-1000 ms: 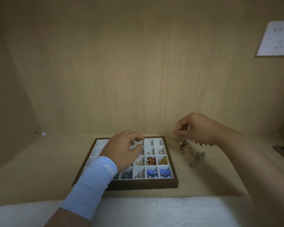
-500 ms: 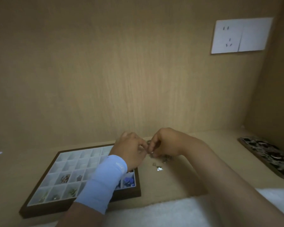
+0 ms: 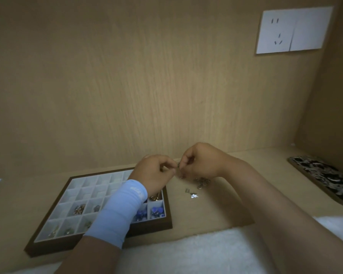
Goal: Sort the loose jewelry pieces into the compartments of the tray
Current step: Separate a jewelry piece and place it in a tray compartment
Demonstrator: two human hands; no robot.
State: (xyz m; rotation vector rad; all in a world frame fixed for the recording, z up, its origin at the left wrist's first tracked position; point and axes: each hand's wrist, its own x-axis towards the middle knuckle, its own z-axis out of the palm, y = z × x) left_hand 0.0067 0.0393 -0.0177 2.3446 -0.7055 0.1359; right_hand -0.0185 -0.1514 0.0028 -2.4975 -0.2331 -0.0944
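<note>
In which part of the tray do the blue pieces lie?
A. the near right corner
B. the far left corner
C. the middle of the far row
A: the blue pieces fill the compartments at the near right corner of the tray.

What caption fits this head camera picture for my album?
Left hand and right hand pinch a small jewelry piece together beside the tray; loose pieces lie nearby.

The sleeve (image 3: 123, 212) is covering several tray (image 3: 48, 247) compartments; the piece (image 3: 178, 165) the left hand (image 3: 154, 175) and right hand (image 3: 202, 163) are pinching is looking too small to identify.
</note>
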